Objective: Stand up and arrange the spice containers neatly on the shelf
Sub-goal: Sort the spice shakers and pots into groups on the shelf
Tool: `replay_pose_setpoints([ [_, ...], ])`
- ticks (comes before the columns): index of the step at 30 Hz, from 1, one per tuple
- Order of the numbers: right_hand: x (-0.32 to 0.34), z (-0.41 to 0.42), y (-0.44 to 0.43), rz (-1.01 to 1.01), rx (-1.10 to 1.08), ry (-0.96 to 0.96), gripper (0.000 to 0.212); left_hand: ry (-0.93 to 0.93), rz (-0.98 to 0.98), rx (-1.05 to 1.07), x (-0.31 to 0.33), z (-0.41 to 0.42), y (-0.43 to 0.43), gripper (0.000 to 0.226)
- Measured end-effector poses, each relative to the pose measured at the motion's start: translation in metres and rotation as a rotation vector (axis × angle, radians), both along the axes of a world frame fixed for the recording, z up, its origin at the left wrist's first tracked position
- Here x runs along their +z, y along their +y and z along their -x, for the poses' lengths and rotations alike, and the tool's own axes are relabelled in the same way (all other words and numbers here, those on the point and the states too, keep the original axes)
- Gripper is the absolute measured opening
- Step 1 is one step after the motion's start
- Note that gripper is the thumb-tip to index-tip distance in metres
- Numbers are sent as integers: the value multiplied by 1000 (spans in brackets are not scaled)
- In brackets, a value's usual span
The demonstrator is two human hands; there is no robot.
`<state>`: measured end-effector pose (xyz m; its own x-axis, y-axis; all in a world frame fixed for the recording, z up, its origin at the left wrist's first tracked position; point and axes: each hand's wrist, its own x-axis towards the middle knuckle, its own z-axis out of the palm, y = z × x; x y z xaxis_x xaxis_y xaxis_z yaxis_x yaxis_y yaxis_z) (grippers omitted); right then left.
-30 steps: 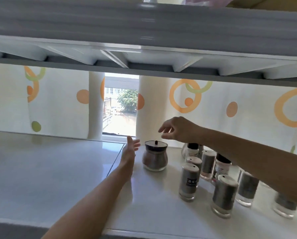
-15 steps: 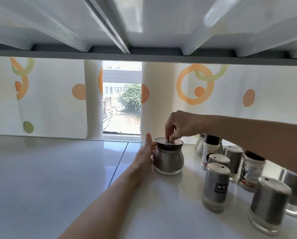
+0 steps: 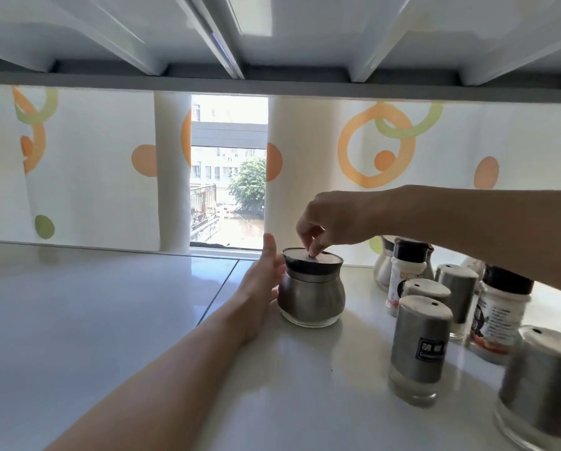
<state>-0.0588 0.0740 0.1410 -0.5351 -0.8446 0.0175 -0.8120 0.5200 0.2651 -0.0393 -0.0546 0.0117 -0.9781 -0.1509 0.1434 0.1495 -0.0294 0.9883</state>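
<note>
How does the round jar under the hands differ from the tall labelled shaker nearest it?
The round jar is squat and bulging, with a dark-rimmed lid; the tall shaker is a slim cylinder with a holed domed top and a dark label. Both hands touch the jar, none the shaker. Both are upright, metal-sleeved over clear bases.

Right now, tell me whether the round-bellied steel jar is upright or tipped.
Upright. The round-bellied steel jar sits flat on the shelf, lid level on top; the right hand pinches its knob, the left hand touches its side.
</note>
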Motion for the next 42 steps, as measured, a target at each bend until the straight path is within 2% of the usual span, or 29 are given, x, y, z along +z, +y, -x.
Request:
replay_pose_setpoints([
  [4, -2, -5, -7, -129, 18, 77, 8, -54, -96, 4, -3, 6, -6, 80],
  [10, -4, -3, -8, -240, -35, 104, 8, -38, -167, -15, -3, 7, -7, 79],
  [16, -7, -1, -8, -205, -70, 26, 12, -29, -182, 38, -2, 4, -6, 80],
  [26, -12, 3, -9, -122, -92, -76, 19, -33, -198, 9, 2, -5, -2, 77],
  [31, -12, 3, -10, -110, -96, -66, 33, -49, -190, 13, 6, -10, 1, 73],
  [42, -14, -1, -10, -108, -87, -17, 38, -55, -160, 7, 8, -15, 2, 74],
])
